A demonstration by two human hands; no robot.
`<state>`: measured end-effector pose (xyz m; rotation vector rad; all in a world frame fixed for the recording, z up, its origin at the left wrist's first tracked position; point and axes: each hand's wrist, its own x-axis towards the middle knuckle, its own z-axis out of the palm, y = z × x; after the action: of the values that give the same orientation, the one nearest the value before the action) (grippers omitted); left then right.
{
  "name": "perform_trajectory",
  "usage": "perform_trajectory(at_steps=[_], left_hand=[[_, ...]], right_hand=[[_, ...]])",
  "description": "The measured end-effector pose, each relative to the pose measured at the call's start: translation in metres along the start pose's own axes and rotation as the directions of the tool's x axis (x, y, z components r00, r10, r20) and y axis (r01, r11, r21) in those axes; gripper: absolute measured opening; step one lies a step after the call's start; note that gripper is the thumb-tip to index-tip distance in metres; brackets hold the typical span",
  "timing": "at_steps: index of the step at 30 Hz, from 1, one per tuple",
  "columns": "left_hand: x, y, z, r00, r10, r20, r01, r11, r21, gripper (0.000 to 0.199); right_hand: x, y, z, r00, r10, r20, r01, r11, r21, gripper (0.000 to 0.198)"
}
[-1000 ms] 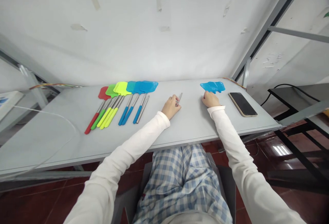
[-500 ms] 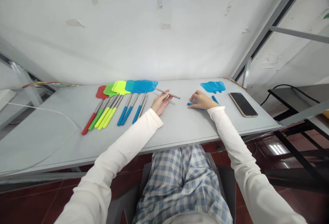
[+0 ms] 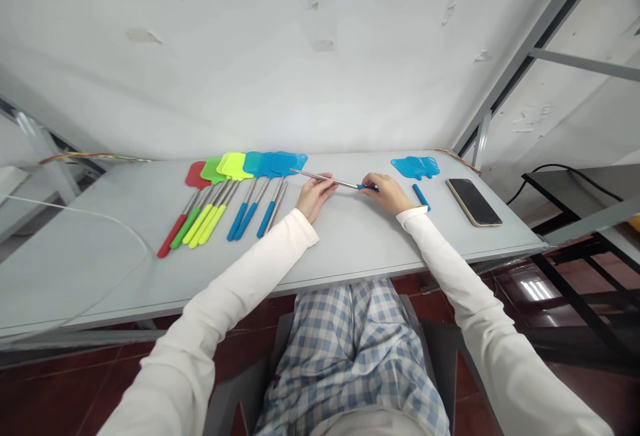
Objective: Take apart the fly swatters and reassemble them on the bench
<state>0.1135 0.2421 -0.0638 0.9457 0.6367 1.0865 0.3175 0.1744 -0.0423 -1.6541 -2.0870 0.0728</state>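
Note:
My left hand (image 3: 313,199) is closed around a thin metal rod (image 3: 345,184), which slants above the table. At the rod's right end my right hand (image 3: 389,194) pinches a blue handle sleeve (image 3: 361,187). The sleeve meets the rod end; how far the rod goes into it I cannot tell. Another blue sleeve (image 3: 420,195) lies right of my right hand. Loose blue swatter heads (image 3: 415,167) rest behind it. Left of my left hand lies a row of fly swatters with a red handle (image 3: 173,236), a green handle (image 3: 186,229), yellow handles (image 3: 212,225) and blue handles (image 3: 246,221).
A phone (image 3: 474,202) lies at the right of the grey table (image 3: 350,249). A white cable (image 3: 100,213) curves across the left side. The wall (image 3: 370,89) stands behind, and metal frame posts (image 3: 483,146) rise at both ends.
My right hand has lifted a blue sleeve off the table and brought it left to the rod's end. The other sleeve stays on the table. My left hand keeps the rod.

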Motion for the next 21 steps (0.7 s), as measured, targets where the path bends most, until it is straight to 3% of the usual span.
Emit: perform_trajectory(at_steps=[13,16,21], left_hand=[[-0.003,0.000,0.002,0.999,-0.033,-0.009,0.033,0.999,-0.019,0.016],[-0.005,-0.002,0.003,0.997,-0.057,0.060,0.055,0.998,0.032,0.018],[-0.012,-0.002,0.006,0.969,-0.083,0.232,0.023,0.968,0.251,0.031]], right_hand=[[0.001,-0.004,0.006,0.996,-0.076,-0.042,0.078,0.996,0.043,0.018],[0.001,-0.008,0.008,0.993,-0.103,-0.058,0.107,0.992,0.069,0.020],[-0.001,-0.017,0.011,0.989,-0.120,-0.091,0.130,0.984,0.120,0.022]])
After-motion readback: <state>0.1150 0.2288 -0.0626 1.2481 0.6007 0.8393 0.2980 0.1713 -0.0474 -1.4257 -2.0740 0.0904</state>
